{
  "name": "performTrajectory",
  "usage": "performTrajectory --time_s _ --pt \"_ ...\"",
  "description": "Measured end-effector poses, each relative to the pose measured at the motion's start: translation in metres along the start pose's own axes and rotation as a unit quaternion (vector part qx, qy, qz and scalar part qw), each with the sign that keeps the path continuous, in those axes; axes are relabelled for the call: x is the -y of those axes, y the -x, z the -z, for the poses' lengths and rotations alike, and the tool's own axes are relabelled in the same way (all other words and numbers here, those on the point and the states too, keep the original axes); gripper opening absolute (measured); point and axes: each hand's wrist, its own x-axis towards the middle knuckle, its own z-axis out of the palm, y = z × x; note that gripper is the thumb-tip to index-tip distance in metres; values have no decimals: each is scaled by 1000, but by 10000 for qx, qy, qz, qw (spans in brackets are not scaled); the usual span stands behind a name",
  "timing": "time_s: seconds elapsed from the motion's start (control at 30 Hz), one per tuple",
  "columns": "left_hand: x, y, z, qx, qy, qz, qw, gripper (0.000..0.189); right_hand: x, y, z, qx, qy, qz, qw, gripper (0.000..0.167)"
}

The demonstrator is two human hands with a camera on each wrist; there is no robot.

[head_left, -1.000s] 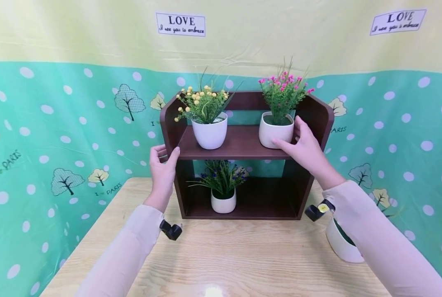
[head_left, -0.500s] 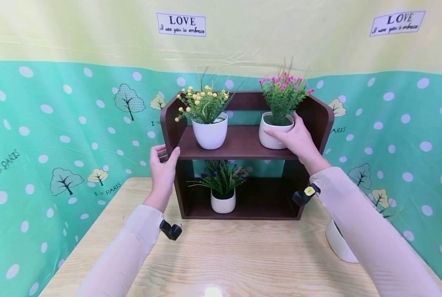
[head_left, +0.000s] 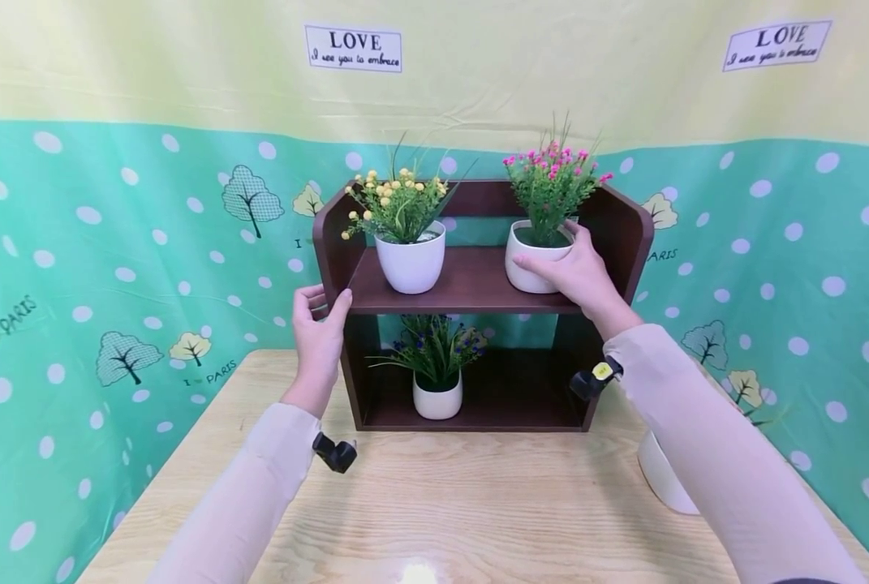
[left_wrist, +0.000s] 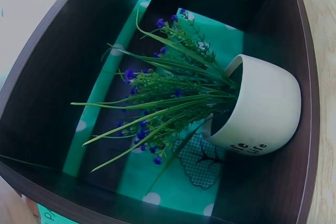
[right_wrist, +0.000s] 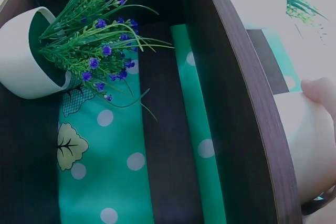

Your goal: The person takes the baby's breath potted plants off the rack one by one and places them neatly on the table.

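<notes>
My right hand (head_left: pixel 583 272) grips the white pot (head_left: pixel 527 274) of pink flowers (head_left: pixel 554 174) at the right of the upper shelf, thumb across its front and fingers behind its right side. In the right wrist view, part of this pot (right_wrist: pixel 304 140) shows beside the thumb. At the left, my left hand (head_left: pixel 320 332) holds the side panel of the dark brown two-tier shelf (head_left: pixel 471 307), its thumb on the front edge; some of its fingers are hidden. A white pot of yellow flowers (head_left: pixel 410 264) stands upright on the upper shelf's left half.
On the lower shelf, left of centre, stands a white pot of blue-purple flowers (head_left: pixel 437 400). Another white pot (head_left: pixel 664 478) sits on the wooden table (head_left: pixel 434 503) at the right, partly hidden by the right sleeve. A patterned curtain (head_left: pixel 186 178) hangs close behind.
My right hand has moved left and in against the pink-flower pot, its thumb reaching farther across the front. The left hand has kept its hold on the shelf's side.
</notes>
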Motion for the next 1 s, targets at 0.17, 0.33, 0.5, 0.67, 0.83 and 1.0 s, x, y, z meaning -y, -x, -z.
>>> performTrajectory --time_s 0.17,0.33,0.5,0.67,0.83,1.0 --pt "1 0 -1 12 32 -22 10000 35 -2 3 1 -53 90 -2 9999 127" --pt "1 0 -1 17 -1 -31 10000 35 -2 8 4 29 184 24 9998 129" --pt "1 0 0 22 -17 -1 10000 34 0 13 7 125 213 63 9997 128" --pt "1 1 1 21 -2 26 10000 34 3 22 9 204 215 45 9996 127" --pt "-1 2 0 52 -25 50 10000 36 7 34 10 218 167 53 9996 124" --pt "-1 1 1 47 -16 46 10000 36 11 45 13 258 249 156 9992 121"
